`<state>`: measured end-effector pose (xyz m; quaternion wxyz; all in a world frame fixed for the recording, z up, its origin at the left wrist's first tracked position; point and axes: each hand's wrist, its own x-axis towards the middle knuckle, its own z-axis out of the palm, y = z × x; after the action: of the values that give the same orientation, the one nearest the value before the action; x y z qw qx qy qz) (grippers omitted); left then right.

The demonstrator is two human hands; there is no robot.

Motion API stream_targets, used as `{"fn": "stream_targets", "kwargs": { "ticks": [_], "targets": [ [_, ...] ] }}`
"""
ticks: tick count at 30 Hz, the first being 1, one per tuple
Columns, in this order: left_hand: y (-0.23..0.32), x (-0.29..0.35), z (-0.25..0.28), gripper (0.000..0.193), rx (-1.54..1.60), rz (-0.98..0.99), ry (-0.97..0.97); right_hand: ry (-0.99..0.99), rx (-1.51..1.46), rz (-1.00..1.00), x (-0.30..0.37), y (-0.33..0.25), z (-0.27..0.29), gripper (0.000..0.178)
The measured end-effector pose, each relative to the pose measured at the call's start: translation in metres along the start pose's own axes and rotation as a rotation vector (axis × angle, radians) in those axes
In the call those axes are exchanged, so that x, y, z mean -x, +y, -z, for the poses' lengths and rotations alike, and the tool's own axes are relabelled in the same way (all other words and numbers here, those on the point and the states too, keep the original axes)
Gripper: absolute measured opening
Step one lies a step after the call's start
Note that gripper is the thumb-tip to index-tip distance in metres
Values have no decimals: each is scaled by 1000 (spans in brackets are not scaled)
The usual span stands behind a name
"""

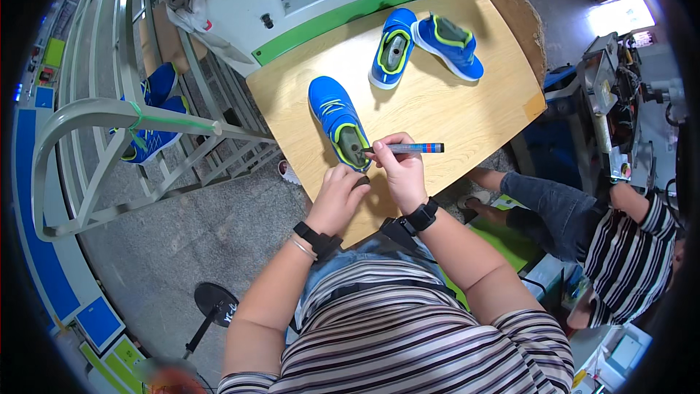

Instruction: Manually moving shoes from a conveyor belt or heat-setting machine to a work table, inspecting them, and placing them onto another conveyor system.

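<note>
My right hand (399, 169) grips a marker pen (419, 148) with a dark barrel and coloured bands, its tip over the opening of a blue sports shoe (332, 106). The shoe has lime-green lining and laces, and a grey form sits inside it. Its toe points away from me. At the heel end, my left hand (337, 195) is closed around a small dark grey piece (361, 182), whose kind I cannot tell. Farther back on the table stand two more blue shoes: an upright one (394, 49) and, against it, a second one (448, 45) turned sideways.
The wooden table (292, 87) has a cardboard edge (516, 25) at its far right. A green-and-white machine (306, 29) stands behind it. To the left is a metal rack (95, 113) with blue shoes (157, 113). Another person (620, 248) in stripes is on the right.
</note>
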<state>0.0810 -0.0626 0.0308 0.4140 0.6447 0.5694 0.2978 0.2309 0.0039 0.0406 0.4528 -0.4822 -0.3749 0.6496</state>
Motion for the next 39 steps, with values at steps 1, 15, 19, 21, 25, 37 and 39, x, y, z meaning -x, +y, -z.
{"fn": "stream_targets", "kwargs": {
  "ticks": [1, 15, 19, 21, 25, 37, 39],
  "targets": [
    [1, 0, -1, 26, 6, 3, 7, 15, -4, 22, -1, 3, 0, 12],
    [-3, -2, 1, 25, 11, -27, 10, 12, 172, 85, 3, 8, 1, 11],
    [-2, -3, 2, 25, 5, -18, 5, 10, 165, 87, 3, 8, 0, 10],
    [-2, -4, 3, 27, -2, -3, -8, 7, 159, 89, 4, 6, -1, 10],
    [-1, -4, 3, 27, -7, 1, -14, -11, 176, 71, 5, 5, -2, 9],
    [0, -4, 4, 27, 2, -5, -6, -19, 159, 87, 8, 1, -4, 8],
    [1, -5, 4, 27, 2, -4, -9, -17, 155, 90, 8, 3, -3, 9]
  ]
}}
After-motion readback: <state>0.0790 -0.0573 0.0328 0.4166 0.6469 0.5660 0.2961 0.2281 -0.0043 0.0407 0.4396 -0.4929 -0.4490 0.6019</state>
